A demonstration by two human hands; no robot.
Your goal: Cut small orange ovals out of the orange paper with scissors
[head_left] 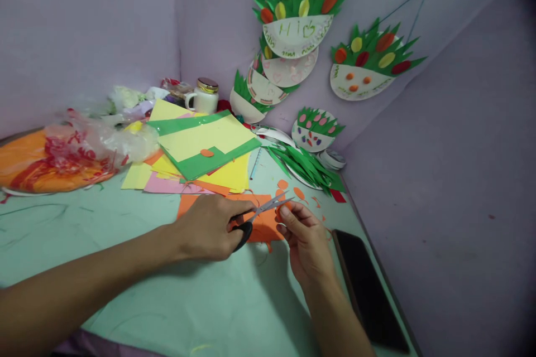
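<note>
My left hand grips black-handled scissors, blades pointing right and partly open. My right hand pinches a small orange paper piece between thumb and fingers, right at the blade tips. Under both hands lies an orange paper sheet on the pale green table. A few small orange ovals lie just beyond my right hand.
A stack of coloured paper sheets lies behind the hands, with green paper strips to the right. A black phone rests at the table's right edge. Plastic bag with orange plate at left; decorated paper plates hang on the wall.
</note>
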